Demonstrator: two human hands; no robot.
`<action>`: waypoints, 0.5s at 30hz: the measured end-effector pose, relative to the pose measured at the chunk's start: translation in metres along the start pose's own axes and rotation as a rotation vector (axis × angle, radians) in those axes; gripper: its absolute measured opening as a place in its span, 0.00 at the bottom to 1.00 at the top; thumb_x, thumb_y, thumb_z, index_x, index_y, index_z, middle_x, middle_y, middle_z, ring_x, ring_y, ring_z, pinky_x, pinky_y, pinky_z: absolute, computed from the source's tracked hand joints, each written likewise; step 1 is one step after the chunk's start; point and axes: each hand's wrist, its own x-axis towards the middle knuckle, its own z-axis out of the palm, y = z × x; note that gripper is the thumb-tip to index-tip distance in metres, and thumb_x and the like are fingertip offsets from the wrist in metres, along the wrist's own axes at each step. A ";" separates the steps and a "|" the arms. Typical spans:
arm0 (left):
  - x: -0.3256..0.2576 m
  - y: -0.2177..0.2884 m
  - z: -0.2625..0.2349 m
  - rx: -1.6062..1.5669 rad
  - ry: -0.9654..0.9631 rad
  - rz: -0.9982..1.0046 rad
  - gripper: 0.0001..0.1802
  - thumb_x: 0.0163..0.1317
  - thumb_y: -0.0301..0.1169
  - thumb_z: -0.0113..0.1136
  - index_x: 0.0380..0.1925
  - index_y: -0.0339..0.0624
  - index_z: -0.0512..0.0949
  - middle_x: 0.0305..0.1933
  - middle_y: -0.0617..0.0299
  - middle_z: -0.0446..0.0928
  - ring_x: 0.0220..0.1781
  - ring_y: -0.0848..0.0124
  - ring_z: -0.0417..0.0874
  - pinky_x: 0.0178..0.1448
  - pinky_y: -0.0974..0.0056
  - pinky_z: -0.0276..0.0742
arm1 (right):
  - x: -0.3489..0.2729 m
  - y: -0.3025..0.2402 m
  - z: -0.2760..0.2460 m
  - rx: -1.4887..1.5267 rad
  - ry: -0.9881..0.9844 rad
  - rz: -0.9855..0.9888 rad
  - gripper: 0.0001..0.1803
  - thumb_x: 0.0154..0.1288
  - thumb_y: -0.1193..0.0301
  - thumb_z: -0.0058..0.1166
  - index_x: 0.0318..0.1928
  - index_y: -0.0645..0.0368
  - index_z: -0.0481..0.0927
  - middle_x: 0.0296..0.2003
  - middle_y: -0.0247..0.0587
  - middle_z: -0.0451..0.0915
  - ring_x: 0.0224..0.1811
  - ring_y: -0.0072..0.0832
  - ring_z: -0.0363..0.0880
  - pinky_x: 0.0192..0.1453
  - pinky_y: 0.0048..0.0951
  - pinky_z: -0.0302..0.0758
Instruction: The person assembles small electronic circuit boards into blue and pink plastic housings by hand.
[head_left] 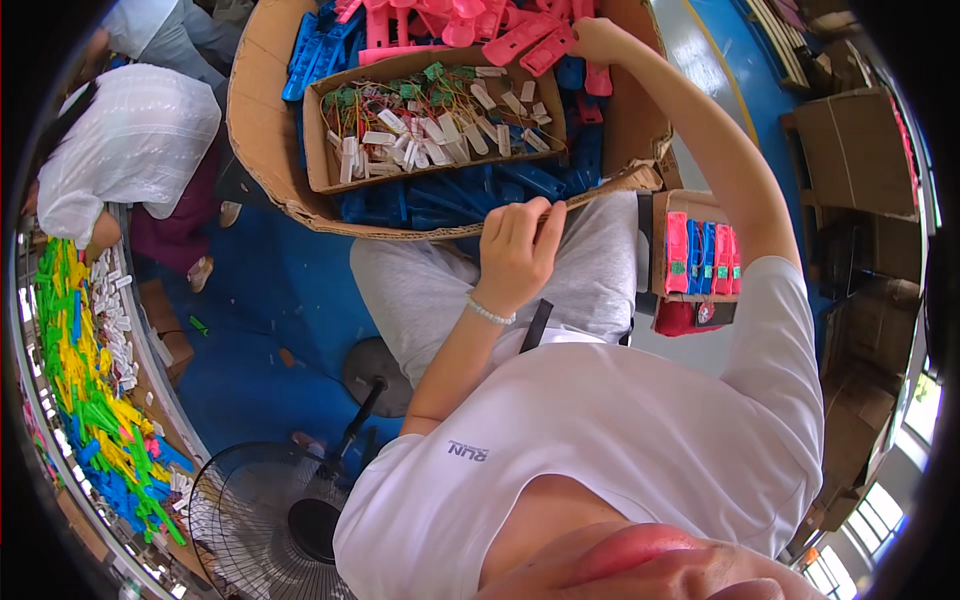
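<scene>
A large cardboard box (262, 165) fills the top of the view, in front of my lap. My left hand (516, 255), with a beaded bracelet on its wrist, is closed at the box's near rim. Over the far right part of the box, my right hand (600, 42) is closed on a pink plastic shell (548, 52); its fingertips are partly hidden. More pink shells (465, 22) are piled beside it. Inside the box, a smaller cardboard tray (318, 160) holds white blocks (435, 132) wired to green circuit boards (408, 90). Blue plastic shells (430, 200) lie around the tray.
To my right, a small box (660, 245) holds pink and blue shells with boards in them. A black fan (270, 520) stands at lower left. Beyond it, a bench carries piled coloured parts (85, 370). Another person (130, 140) is at far left. Cardboard cartons (860, 150) line the right.
</scene>
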 end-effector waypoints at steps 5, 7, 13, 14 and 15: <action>-0.005 -0.005 0.004 -0.033 0.022 0.044 0.17 0.51 0.22 0.63 0.44 0.37 0.81 0.42 0.61 0.77 0.36 0.68 0.77 0.42 0.63 0.70 | 0.071 0.000 0.072 1.128 0.065 1.016 0.25 0.55 0.68 0.69 0.52 0.65 0.79 0.43 0.52 0.84 0.46 0.47 0.84 0.42 0.49 0.84; -0.006 -0.006 -0.003 -0.023 -0.002 0.037 0.16 0.52 0.21 0.62 0.44 0.36 0.81 0.42 0.60 0.77 0.39 0.67 0.79 0.45 0.64 0.72 | 0.072 -0.020 0.079 1.395 0.319 0.982 0.23 0.58 0.70 0.66 0.53 0.65 0.77 0.48 0.52 0.80 0.48 0.52 0.81 0.42 0.55 0.83; 0.002 -0.017 -0.021 -0.583 0.055 -0.188 0.18 0.56 0.21 0.61 0.49 0.33 0.78 0.48 0.52 0.76 0.50 0.56 0.79 0.56 0.54 0.74 | 0.018 -0.010 0.016 0.357 0.453 0.363 0.18 0.56 0.72 0.60 0.47 0.59 0.72 0.41 0.55 0.83 0.49 0.55 0.80 0.51 0.48 0.77; 0.008 -0.022 -0.027 -0.582 0.064 -0.193 0.18 0.56 0.21 0.61 0.49 0.33 0.78 0.48 0.52 0.76 0.50 0.56 0.79 0.56 0.54 0.74 | 0.001 -0.017 -0.003 0.311 0.504 0.180 0.20 0.55 0.73 0.60 0.48 0.58 0.70 0.40 0.54 0.82 0.46 0.55 0.80 0.47 0.51 0.75; 0.017 -0.029 -0.035 -0.486 0.126 -0.192 0.21 0.56 0.22 0.62 0.52 0.33 0.76 0.50 0.50 0.75 0.52 0.52 0.77 0.59 0.51 0.72 | -0.021 -0.037 -0.029 0.273 0.521 0.033 0.19 0.54 0.74 0.60 0.46 0.58 0.70 0.39 0.53 0.81 0.45 0.54 0.80 0.47 0.49 0.75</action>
